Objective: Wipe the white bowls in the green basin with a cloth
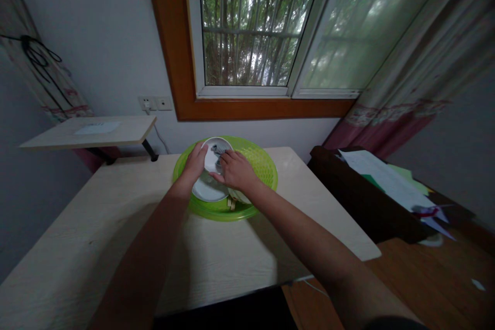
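A green plastic basket (263,162) sits at the far middle of a pale wooden table (116,227). Over it a white bowl (209,188) is tilted toward me. My left hand (195,162) grips the bowl's left rim with curled fingers. My right hand (235,170) presses a small grey cloth (218,152) against the bowl's inside, fingers closed on it. More white dishes (242,197) lie in the basket under my right wrist, mostly hidden.
A small side shelf (93,131) with a sheet of paper stands at the back left. A dark desk (371,201) with papers lies to the right. A barred window (247,26) and a curtain (417,72) are behind. Wall sockets (154,103) sit near the shelf.
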Tool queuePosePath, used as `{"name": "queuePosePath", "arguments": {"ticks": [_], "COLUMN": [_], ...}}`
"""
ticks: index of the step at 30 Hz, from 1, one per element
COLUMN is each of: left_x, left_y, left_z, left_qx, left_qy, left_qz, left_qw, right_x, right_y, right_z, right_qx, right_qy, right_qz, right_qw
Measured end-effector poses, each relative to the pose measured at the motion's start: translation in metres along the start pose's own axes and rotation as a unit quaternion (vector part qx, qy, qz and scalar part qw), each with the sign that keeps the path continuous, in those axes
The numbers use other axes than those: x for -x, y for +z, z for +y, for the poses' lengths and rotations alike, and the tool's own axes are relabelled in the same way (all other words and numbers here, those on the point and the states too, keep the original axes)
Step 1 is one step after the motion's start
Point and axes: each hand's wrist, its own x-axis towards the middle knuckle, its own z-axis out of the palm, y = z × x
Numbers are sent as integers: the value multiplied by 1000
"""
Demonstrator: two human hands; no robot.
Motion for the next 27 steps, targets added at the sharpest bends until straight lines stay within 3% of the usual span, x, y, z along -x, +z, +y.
{"name": "queuePosePath", "arguments": {"ticks": [6, 14, 21, 27], "left_x": [-2, -6, -4, -1], "left_y": [0, 1, 5, 5], "left_z": [0, -6, 0, 6], "left_qx": [-4, 9, 39, 69], "left_qy": [1, -7, -30, -12], "left_qz": [4, -2, -30, -40], "left_qw": [1000, 1000, 998, 997], "right_x": [1, 6, 1, 0], "right_y": [1, 7, 12, 9], "right_z": [3, 9, 7, 9], "right_qx": [-33, -133, -101, -61], "right_qy": [-75, -142, -123, -70], "right_qz": [-60, -39, -35, -23], "right_qw": [995, 980, 987, 995]}}
